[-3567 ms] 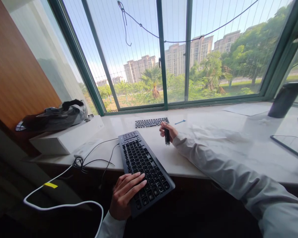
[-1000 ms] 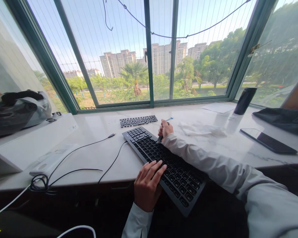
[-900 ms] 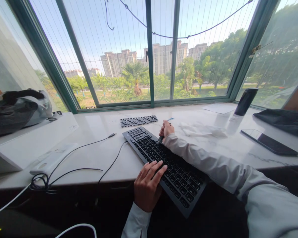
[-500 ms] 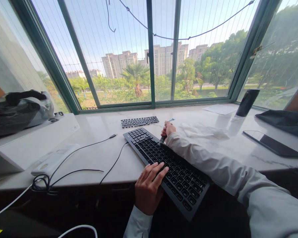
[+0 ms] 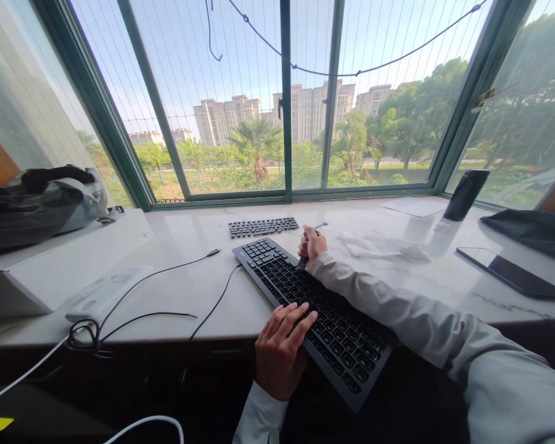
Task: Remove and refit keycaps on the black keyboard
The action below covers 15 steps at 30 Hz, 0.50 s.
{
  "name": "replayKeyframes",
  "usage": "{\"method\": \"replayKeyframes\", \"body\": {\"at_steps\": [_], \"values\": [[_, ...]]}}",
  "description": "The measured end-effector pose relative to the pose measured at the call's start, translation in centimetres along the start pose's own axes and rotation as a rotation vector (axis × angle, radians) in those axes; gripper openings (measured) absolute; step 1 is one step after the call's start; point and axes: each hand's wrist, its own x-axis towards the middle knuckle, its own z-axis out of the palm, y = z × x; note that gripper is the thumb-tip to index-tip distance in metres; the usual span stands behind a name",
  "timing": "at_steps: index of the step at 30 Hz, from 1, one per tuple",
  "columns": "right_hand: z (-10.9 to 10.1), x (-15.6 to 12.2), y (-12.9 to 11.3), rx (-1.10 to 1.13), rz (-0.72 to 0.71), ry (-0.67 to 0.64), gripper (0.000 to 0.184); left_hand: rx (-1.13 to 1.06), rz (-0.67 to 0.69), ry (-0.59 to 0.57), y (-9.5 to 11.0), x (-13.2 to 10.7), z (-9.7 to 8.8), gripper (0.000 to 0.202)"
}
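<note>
A black keyboard [image 5: 305, 302] lies slantwise on the white stone sill, its near end hanging over the edge. My left hand [image 5: 280, 348] rests flat on that near end, fingers stretched over the keys. My right hand [image 5: 311, 242] is closed round a small dark tool [image 5: 302, 262], its tip pressed down on the keys near the keyboard's far right side. My right sleeve lies across the keyboard. Behind it, a strip of loose black keycaps [image 5: 263, 226] sits on the sill.
A blue stick [image 5: 320, 226] lies behind my right hand, crumpled white tissue [image 5: 379, 245] to its right. A phone [image 5: 512, 272], dark cup [image 5: 465, 194], paper sheet [image 5: 411, 206] and black cloth [image 5: 531, 228] lie right. Left: white box [image 5: 60, 259], bag [image 5: 37, 200], black cables [image 5: 166, 296].
My right hand, which held the dark tool upright beside the keyboard, has brought its tip down onto the keys. The view has swung right. Over the last second the hands have barely moved.
</note>
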Motion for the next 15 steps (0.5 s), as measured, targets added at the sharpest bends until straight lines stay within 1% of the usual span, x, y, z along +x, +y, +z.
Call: {"method": "replayKeyframes", "body": {"at_steps": [2,3,7,9,12,13,15], "values": [[-0.5,0.5,-0.2,0.086,0.093,0.102,0.034,-0.012,-0.013,0.021,0.1,0.1,0.0,0.035],[-0.8,0.9,-0.3,0.108,0.125,0.134,0.032,-0.018,-0.02,0.032,0.1,0.1,0.0,0.034],[-1.8,1.9,-0.2,0.127,0.186,0.172,0.029,-0.024,-0.021,0.051,0.2,0.2,0.0,0.035],[-1.9,2.1,-0.1,0.13,0.189,0.167,0.03,-0.021,-0.017,0.046,0.2,0.2,-0.1,0.036],[-1.4,1.7,-0.1,0.127,0.151,0.134,0.033,-0.021,-0.019,0.047,0.2,0.1,-0.1,0.036],[-1.1,1.5,-0.1,0.123,0.127,0.112,0.034,-0.022,-0.021,0.048,0.2,0.1,-0.1,0.035],[-0.5,0.8,0.0,0.08,0.056,0.028,0.037,-0.025,-0.026,0.052,0.2,0.1,-0.1,0.034]]}}
